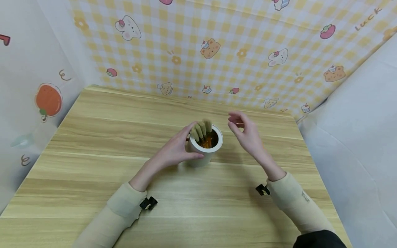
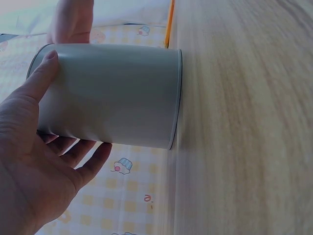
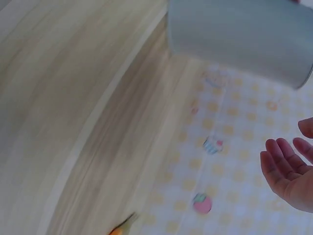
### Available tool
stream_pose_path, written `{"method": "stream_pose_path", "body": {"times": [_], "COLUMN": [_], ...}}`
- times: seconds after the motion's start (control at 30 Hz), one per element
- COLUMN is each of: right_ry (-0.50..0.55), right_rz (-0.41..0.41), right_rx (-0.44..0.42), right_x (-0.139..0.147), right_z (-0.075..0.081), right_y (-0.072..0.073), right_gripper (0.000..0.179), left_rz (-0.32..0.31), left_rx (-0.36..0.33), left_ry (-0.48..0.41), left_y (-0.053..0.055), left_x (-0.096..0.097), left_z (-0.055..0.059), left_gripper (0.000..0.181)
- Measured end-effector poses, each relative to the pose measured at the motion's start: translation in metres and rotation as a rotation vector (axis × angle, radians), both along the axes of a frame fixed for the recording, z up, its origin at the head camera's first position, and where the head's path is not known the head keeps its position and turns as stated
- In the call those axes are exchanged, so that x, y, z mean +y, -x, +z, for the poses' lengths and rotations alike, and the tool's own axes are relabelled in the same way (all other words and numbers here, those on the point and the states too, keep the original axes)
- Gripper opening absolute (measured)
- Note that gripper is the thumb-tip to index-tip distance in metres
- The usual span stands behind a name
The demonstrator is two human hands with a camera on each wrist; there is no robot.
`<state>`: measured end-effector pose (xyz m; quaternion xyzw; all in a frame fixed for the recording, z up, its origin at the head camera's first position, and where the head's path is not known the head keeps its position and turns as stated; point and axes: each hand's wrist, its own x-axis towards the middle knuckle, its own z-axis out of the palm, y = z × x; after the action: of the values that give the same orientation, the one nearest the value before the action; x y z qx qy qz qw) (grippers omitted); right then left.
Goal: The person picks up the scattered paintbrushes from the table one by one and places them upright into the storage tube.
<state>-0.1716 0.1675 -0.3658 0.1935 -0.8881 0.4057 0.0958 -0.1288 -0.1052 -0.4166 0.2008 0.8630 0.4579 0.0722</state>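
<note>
A pale cylindrical canister point(image 1: 201, 159) stands upright on the table, with several brushes point(image 1: 201, 130) in it, bristles up and leaning on the left rim. My left hand point(image 1: 177, 148) grips its side from the left, thumb at the front and fingers around the back. In the left wrist view the canister point(image 2: 110, 95) lies between the thumb and the curved fingers. Apart from it on the right is my right hand point(image 1: 248, 136), fingers loosely bent. The right wrist view shows that hand point(image 3: 293, 178) holding nothing, beside the canister point(image 3: 239, 36).
A wooden table point(image 1: 93, 144) lies beneath everything. A checked cloth with cartoon prints point(image 1: 186, 51) hangs behind it, and pale sheets close both sides. An orange stick point(image 2: 169, 24) shows beyond the canister; part of a brush point(image 3: 122, 226) appears at the right wrist view's lower edge.
</note>
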Motion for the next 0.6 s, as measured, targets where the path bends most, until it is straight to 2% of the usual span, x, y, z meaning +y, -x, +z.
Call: {"method": "stream_pose_path", "body": {"times": [0.2, 0.4, 0.6], "right_ry": [-0.083, -0.137, -0.246], "right_rz": [-0.046, -0.075, -0.098], "right_rx": [0.022, -0.040, -0.075], "right_x": [0.029, 0.055, 0.077], "right_z": [-0.012, -0.023, -0.035], "right_y": [0.008, 0.012, 0.014], "right_gripper": [0.035, 0.039, 0.045], "left_rz": [-0.001, -0.003, -0.005], "left_rx": [0.002, 0.001, 0.003], "left_ry": [0.010, -0.006, 0.002], "left_y": [0.000, 0.000, 0.000], "left_x": [0.000, -0.001, 0.000], "left_z": [0.000, -0.002, -0.001], "left_gripper": [0.115, 0.114, 0.113]}}
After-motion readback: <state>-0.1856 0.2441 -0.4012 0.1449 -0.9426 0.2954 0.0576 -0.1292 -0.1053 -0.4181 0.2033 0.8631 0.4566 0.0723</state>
